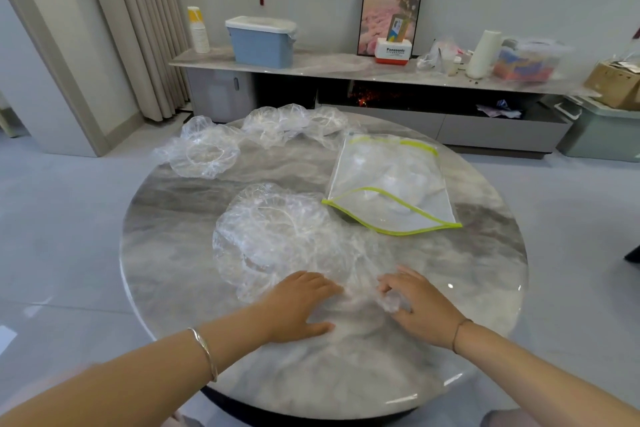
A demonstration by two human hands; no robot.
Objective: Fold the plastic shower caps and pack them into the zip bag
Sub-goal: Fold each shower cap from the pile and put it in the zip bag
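Glossy worktop (311,374) looks slick: film likely slides when I press. Current shower cap (277,236) spread at near side, under my hands; trapped air may spring fold open. Beyond it, to right, zip bag (391,184), mouth gaping, folded caps seemingly inside; may skid when stuffed. My left hand (298,305) flat, pressing cap; right hand (419,305) pinches its edge, thin film could tear.

Glossy marbled table (173,253); crinkled clear plastic shower cap (277,236); clear plastic zip bag (391,184)
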